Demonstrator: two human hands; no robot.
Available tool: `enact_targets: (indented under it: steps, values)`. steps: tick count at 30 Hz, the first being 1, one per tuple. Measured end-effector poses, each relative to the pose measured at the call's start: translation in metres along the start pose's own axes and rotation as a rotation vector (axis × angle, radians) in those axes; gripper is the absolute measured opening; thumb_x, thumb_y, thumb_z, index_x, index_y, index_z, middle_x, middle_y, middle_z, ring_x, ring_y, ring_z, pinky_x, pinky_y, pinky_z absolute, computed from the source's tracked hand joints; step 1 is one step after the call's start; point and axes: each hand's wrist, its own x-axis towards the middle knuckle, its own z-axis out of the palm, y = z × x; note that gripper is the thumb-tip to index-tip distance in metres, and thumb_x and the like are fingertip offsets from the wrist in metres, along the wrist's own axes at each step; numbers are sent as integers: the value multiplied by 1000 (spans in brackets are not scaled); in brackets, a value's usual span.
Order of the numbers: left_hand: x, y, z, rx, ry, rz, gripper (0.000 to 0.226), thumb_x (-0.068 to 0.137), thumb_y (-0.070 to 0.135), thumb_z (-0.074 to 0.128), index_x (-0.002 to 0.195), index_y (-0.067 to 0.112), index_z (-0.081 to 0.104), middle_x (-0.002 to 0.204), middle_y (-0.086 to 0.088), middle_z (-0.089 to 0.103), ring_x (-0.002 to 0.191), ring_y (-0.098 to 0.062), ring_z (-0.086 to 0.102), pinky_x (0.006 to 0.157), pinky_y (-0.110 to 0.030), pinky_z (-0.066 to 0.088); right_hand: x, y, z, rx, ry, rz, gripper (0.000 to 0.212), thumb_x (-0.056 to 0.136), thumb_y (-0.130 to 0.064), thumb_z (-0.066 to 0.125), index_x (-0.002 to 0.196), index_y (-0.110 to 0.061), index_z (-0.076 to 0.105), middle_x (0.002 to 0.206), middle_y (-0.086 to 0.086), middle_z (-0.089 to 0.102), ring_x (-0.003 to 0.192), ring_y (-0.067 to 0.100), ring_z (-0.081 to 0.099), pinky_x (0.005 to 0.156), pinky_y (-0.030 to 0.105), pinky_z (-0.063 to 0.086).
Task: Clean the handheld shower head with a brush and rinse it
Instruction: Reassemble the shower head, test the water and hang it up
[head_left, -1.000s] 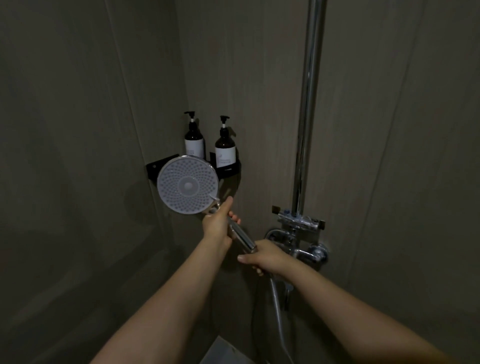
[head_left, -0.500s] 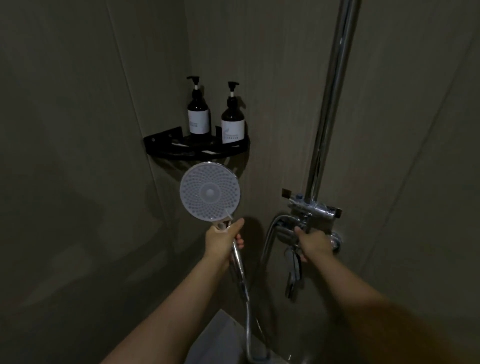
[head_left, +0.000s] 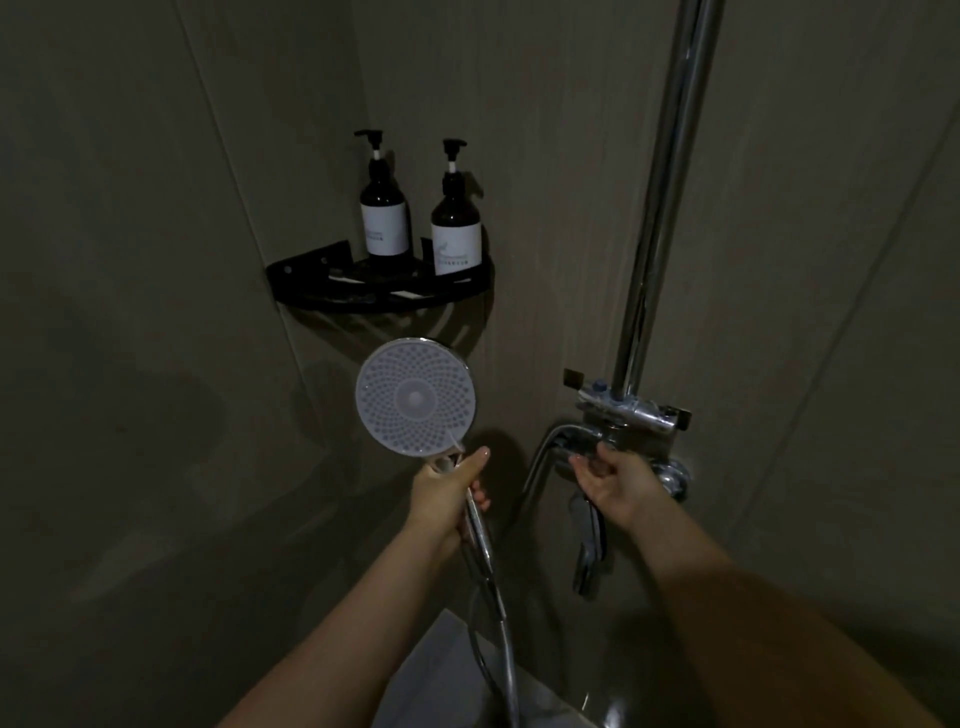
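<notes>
dim shower corner, tiled walls. left hand (head_left: 445, 493) wrapped in a closed grip around the chrome handle just below the shower head (head_left: 415, 397), thumb laid up along the neck. shower head held upright in front of the wall corner, round nozzle face turned toward the camera, rim just below the corner shelf (head_left: 306, 296) and apart from it. metal hose (head_left: 503, 644) running down from the handle base and looping out of view at the bottom edge. right hand (head_left: 615, 480) at the mixer valve (head_left: 631, 415), fingers loosely curled with tips at the underside of the valve body; firm grasp on any knob or lever cannot be told from this angle. chrome lever (head_left: 589, 545) hanging below the valve, partly hidden behind the right wrist. curved chrome pipe (head_left: 543, 460) leaving the valve on its left side, between the two hands. vertical riser pipe (head_left: 662, 197) standing up from the valve top to the upper edge. black corner shelf fixed in the wall angle, carrying two dark pump bottles side by side: left bottle (head_left: 383, 208) nearer the corner, right bottle (head_left: 455, 218) just beside it, both upright with white labels, print too small to read. water flow from the nozzles not discernible.
</notes>
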Motion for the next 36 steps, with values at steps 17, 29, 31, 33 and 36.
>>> enact_targets:
  steps: [17, 29, 31, 33, 36]
  values:
    - [13, -8, 3, -51, -57, -34, 20, 86, 13, 63, 71, 13, 51, 50, -1, 44, 41, -10, 44, 42, -20, 41, -4, 18, 21, -1293, 491, -552, 33, 99, -11, 33, 123, -3, 55, 118, 16, 63, 109, 29, 62, 80, 33, 50]
    - [19, -11, 2, -45, -25, -27, 26, 86, 11, 64, 67, 15, 46, 44, 3, 44, 36, -8, 42, 42, -20, 40, -6, 20, 18, -984, 592, -432, 48, 102, -29, 34, 118, 11, 55, 120, 26, 60, 115, 37, 56, 91, 36, 44]
    - [19, -11, 2, -35, -27, -31, 24, 85, 11, 65, 68, 15, 48, 47, 1, 44, 39, -9, 43, 44, -21, 40, -8, 23, 18, -1154, 566, -505, 45, 103, -26, 29, 121, 8, 53, 119, 25, 61, 113, 37, 57, 88, 37, 46]
    - [19, -12, 2, -23, -33, -33, 22, 85, 11, 65, 70, 14, 50, 51, -1, 44, 41, -10, 43, 44, -22, 41, -7, 24, 17, -1233, 569, -553, 38, 103, -16, 24, 125, 2, 49, 120, 20, 61, 112, 32, 59, 87, 35, 48]
    - [18, -13, 3, -23, -40, -37, 21, 86, 10, 63, 70, 13, 50, 53, -2, 43, 41, -10, 42, 44, -21, 40, 12, 21, 25, -1116, 590, -458, 34, 100, -11, 28, 127, -1, 47, 122, 19, 59, 114, 33, 58, 91, 36, 48]
